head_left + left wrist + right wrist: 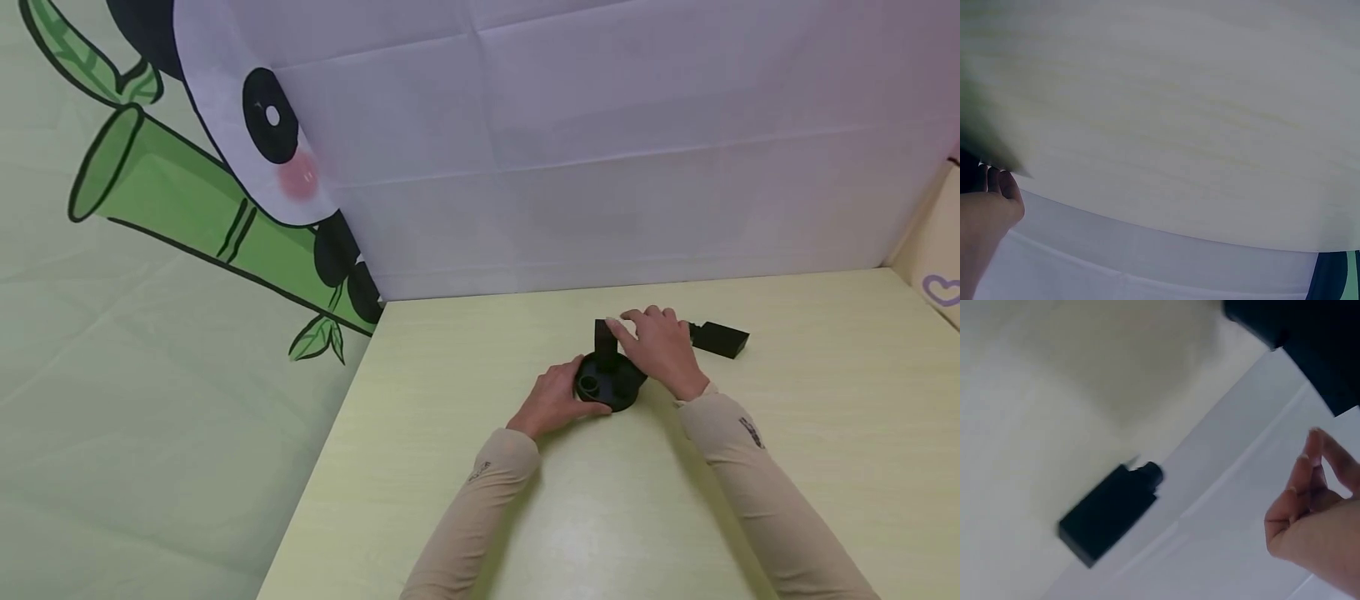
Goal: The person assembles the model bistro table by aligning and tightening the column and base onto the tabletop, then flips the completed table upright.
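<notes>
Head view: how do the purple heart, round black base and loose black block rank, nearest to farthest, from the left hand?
1. Round black base: held by the left hand.
2. Loose black block: right, beyond the right hand.
3. Purple heart: at the picture's right edge.

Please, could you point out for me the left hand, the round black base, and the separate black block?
left hand (553, 399): head view, back of the hand.
round black base (608, 390): head view, its top face.
black block (1109, 514): right wrist view, its broad face.
</notes>
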A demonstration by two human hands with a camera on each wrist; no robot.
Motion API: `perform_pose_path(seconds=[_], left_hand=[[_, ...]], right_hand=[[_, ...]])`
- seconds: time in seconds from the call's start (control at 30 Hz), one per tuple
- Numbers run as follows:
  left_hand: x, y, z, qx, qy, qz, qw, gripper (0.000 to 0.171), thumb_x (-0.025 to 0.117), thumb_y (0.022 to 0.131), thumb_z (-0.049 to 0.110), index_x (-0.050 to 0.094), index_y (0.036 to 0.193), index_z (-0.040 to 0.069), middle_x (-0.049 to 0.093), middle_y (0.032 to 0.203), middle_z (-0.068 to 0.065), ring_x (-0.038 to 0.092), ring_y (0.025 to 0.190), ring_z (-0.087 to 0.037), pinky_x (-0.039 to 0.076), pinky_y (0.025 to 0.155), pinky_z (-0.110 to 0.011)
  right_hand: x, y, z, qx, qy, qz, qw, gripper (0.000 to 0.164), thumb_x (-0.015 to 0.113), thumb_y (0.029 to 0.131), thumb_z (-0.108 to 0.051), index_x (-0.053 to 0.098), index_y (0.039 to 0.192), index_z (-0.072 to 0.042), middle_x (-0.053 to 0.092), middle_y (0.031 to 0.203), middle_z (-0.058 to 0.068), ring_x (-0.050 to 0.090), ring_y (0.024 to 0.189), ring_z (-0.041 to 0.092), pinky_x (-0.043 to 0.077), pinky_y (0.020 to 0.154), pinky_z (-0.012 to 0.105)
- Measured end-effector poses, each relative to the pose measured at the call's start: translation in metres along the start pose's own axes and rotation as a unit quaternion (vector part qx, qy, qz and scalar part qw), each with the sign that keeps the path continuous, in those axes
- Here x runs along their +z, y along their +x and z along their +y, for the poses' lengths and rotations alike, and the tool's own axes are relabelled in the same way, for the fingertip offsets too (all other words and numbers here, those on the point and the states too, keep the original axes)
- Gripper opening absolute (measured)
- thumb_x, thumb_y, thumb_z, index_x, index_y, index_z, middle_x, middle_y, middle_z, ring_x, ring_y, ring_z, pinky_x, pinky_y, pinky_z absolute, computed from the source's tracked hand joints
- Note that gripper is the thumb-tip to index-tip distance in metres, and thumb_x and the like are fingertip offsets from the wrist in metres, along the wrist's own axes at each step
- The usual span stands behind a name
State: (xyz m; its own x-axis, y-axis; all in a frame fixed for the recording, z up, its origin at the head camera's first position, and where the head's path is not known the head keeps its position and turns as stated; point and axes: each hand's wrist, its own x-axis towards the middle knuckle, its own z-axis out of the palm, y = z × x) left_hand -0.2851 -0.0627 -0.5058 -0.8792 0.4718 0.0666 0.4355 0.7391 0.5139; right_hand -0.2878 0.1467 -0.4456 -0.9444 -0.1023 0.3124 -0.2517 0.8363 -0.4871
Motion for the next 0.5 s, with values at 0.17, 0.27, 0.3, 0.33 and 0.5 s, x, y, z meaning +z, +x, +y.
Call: perform_pose_path(seconds=[0.17, 0.27, 0.3, 0.33, 0.5], left_hand=[[-0.001, -0.001, 0.001, -0.004, 0.01, -0.004, 0.9999, 0.09, 0.083, 0.084, 0.054, 0.044, 0.155, 0.014, 0.061, 0.139, -0.007, 0.057, 0.126, -0.022, 0.043, 0.106, -0.039], [0.0, 0.0, 0.002, -0.006, 0.015, -0.007, 0.9998, 0.091, 0.083, 0.085, 0.054, 0.043, 0.155, 0.014, 0.06, 0.14, -0.007, 0.056, 0.126, -0.023, 0.043, 0.107, -0.039], [0.0, 0.0, 0.001, -0.006, 0.016, -0.007, 0.9998, 0.091, 0.083, 0.085, 0.054, 0.043, 0.155, 0.014, 0.06, 0.14, -0.007, 0.056, 0.126, -0.023, 0.043, 0.106, -0.039], [0.001, 0.0, 0.001, -0.007, 0.018, -0.007, 0.9998, 0.091, 0.083, 0.085, 0.054, 0.043, 0.155, 0.014, 0.06, 0.14, -0.007, 0.056, 0.126, -0.023, 0.043, 0.106, -0.039], [0.002, 0.001, 0.0, -0.007, 0.02, -0.003, 0.9998, 0.089, 0.084, 0.084, 0.053, 0.044, 0.154, 0.013, 0.061, 0.139, -0.007, 0.056, 0.125, -0.023, 0.043, 0.106, -0.039]], right_hand=[[0.002, -0.014, 0.029, 0.027, 0.051, 0.094, 0.994, 0.05, 0.047, 0.11, -0.037, 0.064, 0.125, 0.007, 0.054, 0.11, 0.03, 0.044, 0.107, 0.053, 0.032, 0.087, 0.067], [0.0, -0.023, 0.049, 0.059, 0.053, 0.118, 0.99, 0.047, 0.052, 0.108, -0.033, 0.059, 0.128, 0.01, 0.046, 0.116, 0.034, 0.038, 0.108, 0.055, 0.028, 0.085, 0.067], [-0.002, -0.025, 0.055, 0.07, 0.047, 0.119, 0.989, 0.048, 0.053, 0.107, -0.031, 0.057, 0.13, 0.011, 0.044, 0.118, 0.035, 0.036, 0.109, 0.056, 0.027, 0.084, 0.067], [-0.004, -0.027, 0.061, 0.081, 0.042, 0.116, 0.989, 0.05, 0.055, 0.106, -0.03, 0.054, 0.132, 0.012, 0.041, 0.121, 0.037, 0.033, 0.109, 0.056, 0.026, 0.084, 0.067], [-0.016, -0.034, 0.087, 0.129, 0.011, 0.073, 0.989, 0.062, 0.057, 0.103, -0.027, 0.037, 0.144, 0.016, 0.03, 0.129, 0.042, 0.026, 0.113, 0.058, 0.023, 0.082, 0.067]])
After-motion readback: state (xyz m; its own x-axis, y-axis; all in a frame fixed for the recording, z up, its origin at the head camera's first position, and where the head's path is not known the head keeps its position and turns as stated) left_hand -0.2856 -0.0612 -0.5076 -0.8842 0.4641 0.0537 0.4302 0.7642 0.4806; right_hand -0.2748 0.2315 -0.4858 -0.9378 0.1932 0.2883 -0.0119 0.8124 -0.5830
